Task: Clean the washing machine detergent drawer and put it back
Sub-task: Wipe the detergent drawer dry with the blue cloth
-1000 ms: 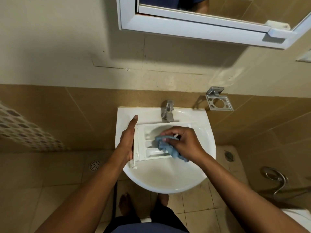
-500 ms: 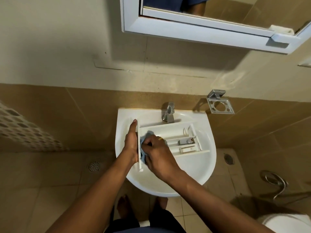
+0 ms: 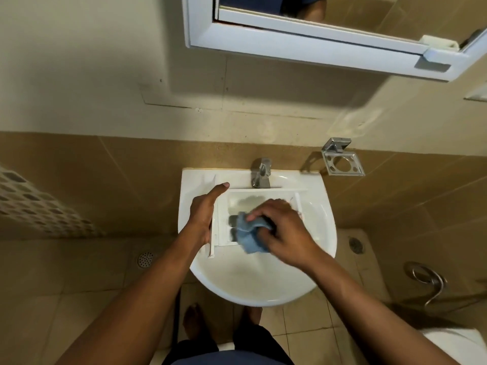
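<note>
Home bathroom, white washbasin [image 3: 263, 288] with tap [image 3: 261, 176], mirror cabinet [image 3: 316, 46], tiled walls, floor drain [image 3: 145, 259]

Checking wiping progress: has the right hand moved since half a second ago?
Yes. The right hand with the cloth slid rightward along the drawer, from left of the faucet to below and right of it.
</note>
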`<action>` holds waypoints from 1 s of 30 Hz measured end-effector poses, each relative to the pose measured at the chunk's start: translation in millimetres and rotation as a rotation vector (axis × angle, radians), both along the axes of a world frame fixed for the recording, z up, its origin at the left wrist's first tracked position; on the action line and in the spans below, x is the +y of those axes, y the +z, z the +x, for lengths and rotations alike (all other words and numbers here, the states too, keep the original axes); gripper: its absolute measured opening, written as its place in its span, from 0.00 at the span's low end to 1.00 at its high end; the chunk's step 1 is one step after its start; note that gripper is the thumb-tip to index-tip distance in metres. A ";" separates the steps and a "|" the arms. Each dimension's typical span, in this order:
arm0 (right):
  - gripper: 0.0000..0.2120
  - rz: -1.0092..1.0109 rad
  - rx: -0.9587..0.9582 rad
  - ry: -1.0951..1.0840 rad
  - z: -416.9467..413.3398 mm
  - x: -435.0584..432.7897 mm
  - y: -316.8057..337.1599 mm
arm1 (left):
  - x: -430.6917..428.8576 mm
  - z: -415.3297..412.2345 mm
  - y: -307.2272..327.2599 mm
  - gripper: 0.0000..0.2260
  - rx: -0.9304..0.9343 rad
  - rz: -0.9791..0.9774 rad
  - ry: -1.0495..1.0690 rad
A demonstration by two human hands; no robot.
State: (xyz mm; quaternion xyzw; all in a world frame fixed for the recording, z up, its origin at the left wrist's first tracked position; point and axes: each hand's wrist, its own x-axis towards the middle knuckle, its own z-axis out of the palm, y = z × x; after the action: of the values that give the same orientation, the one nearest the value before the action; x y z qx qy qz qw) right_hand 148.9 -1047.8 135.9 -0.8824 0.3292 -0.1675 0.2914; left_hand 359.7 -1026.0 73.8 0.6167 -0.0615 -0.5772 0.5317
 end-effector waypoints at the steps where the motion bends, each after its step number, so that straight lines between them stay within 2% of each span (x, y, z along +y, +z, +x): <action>1: 0.10 -0.031 0.056 0.041 11.7 6.7 -4.4 | -2.2 -1.5 1.1 0.37 0.014 -0.006 0.002; 5: 0.11 -0.176 0.218 0.103 22.6 26.3 -40.7 | -5.5 2.8 -7.0 0.20 -0.043 0.022 0.024; 9: 0.16 -0.306 0.354 0.122 1.3 26.7 -52.4 | 1.5 11.5 -17.2 0.19 -0.057 0.046 0.024; 11: 0.20 -0.299 0.406 0.135 -20.1 14.7 -55.1 | 3.7 18.2 -20.9 0.19 -0.072 0.058 0.027; 14: 0.26 -0.234 0.389 0.185 -45.7 -4.0 -52.7 | 4.1 17.6 -21.5 0.18 -0.089 0.044 0.016; 17: 0.20 -0.122 0.214 0.211 -52.9 -14.7 -43.7 | 3.3 14.5 -18.5 0.16 -0.089 0.053 0.020; 19: 0.15 -0.130 0.125 0.163 -67.3 -22.8 -41.4 | 4.4 19.9 -13.0 0.19 -0.052 0.063 0.027; 22: 0.19 -0.131 0.126 0.000 -93.4 -30.8 -47.0 | 6.3 32.8 -15.4 0.36 0.018 0.092 -0.009; 24: 0.21 -0.133 0.150 -0.056 -90.1 -26.2 -50.2 | 6.5 33.6 -19.5 0.37 0.008 0.082 -0.006; 27: 0.12 -0.169 0.038 0.028 -47.7 -2.9 -47.1 | 4.8 31.5 -20.7 0.40 -0.013 0.086 -0.013; 30: 0.12 -0.098 -0.005 0.192 -12.0 22.2 -45.6 | 3.9 29.4 -24.2 0.41 -0.046 0.066 -0.060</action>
State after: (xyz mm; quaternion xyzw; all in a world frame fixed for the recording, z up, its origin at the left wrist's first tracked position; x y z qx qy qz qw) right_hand 136.9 -1025.6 90.4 -0.9227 0.2340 -0.1569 0.2633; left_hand 389.1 -1022.1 49.5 0.6449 -0.0732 -0.5802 0.4920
